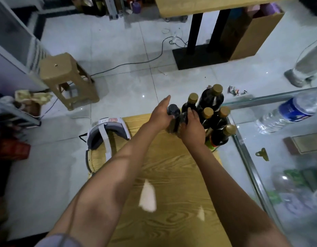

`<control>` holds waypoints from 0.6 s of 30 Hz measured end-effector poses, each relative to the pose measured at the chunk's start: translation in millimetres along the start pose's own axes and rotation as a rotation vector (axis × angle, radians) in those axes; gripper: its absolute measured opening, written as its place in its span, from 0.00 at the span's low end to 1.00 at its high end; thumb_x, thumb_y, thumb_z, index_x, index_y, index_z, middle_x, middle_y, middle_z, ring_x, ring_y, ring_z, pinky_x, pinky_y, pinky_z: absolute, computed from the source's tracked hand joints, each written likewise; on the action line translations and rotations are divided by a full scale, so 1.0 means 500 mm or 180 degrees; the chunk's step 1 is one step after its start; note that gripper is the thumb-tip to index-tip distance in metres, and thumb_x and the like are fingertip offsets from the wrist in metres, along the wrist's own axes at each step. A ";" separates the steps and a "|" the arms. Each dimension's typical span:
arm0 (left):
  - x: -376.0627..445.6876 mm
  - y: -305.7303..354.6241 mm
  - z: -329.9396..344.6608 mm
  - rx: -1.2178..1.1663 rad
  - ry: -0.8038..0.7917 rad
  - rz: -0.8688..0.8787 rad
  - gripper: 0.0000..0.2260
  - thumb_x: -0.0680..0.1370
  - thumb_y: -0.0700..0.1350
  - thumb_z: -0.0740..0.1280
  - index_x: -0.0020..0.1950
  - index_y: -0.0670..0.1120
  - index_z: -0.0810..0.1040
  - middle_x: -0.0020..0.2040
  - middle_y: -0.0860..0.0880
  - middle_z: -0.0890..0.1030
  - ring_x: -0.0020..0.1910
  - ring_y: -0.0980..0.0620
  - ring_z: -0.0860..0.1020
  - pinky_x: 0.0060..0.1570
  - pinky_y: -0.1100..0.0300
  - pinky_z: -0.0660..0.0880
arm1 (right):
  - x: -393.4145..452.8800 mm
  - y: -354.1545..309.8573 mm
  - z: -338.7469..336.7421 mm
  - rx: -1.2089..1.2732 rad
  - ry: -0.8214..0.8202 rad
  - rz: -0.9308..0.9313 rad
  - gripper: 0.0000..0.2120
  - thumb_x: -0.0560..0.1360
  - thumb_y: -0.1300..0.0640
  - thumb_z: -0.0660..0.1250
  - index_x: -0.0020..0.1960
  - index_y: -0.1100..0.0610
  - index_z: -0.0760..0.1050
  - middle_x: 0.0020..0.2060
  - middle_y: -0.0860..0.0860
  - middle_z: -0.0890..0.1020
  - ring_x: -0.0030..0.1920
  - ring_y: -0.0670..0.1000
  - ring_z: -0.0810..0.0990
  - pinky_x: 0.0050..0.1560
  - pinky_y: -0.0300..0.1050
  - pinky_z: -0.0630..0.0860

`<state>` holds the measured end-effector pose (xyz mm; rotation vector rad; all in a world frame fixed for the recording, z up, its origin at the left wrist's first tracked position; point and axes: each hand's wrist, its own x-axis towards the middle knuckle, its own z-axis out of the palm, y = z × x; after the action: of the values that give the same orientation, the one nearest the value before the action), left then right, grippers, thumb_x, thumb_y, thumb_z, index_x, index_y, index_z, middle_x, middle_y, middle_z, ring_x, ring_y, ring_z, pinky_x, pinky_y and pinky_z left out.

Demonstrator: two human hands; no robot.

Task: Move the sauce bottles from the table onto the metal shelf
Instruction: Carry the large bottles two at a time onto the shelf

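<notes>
Several dark sauce bottles with gold caps (212, 102) stand clustered at the far end of the wooden table (172, 184). At their left edge stand two dark bottles with black caps. My left hand (160, 115) wraps around the left one (173, 109). My right hand (191, 128) closes on the black-capped bottle beside it (182, 118), mostly covering it. Both bottles stand upright on the table. The metal shelf is not clearly in view.
A headset (106, 134) lies on the table's left edge. A glass counter (278, 157) with a lying water bottle (287, 113) adjoins on the right. A tan plastic stool (68, 77) and cables sit on the tiled floor ahead.
</notes>
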<state>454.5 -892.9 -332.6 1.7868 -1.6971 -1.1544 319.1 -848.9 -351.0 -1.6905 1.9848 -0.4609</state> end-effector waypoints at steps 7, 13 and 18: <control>0.013 -0.042 0.029 0.0149 0.0320 0.0351 0.19 0.70 0.40 0.76 0.60 0.44 0.79 0.54 0.46 0.75 0.54 0.47 0.75 0.50 0.62 0.67 | 0.015 0.035 -0.003 0.0516 0.0160 -0.0156 0.21 0.77 0.57 0.67 0.68 0.58 0.71 0.66 0.55 0.73 0.61 0.58 0.76 0.55 0.48 0.73; -0.026 -0.059 0.016 0.0051 0.0195 0.0307 0.20 0.69 0.40 0.77 0.59 0.42 0.78 0.66 0.43 0.75 0.69 0.46 0.69 0.59 0.64 0.64 | -0.029 0.049 -0.016 0.0422 0.0030 -0.0468 0.19 0.71 0.56 0.74 0.61 0.56 0.78 0.62 0.51 0.77 0.60 0.55 0.76 0.53 0.46 0.73; -0.096 -0.075 0.015 0.0482 0.0113 0.0373 0.19 0.69 0.44 0.78 0.52 0.42 0.73 0.52 0.46 0.81 0.50 0.44 0.78 0.45 0.55 0.72 | -0.082 0.060 -0.022 0.0901 -0.0291 -0.0645 0.15 0.70 0.65 0.73 0.55 0.53 0.80 0.46 0.47 0.81 0.52 0.52 0.80 0.46 0.38 0.71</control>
<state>475.6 -839.0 -352.4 1.7570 -1.8851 -0.9624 293.2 -804.1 -352.2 -1.7033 1.6056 -0.6884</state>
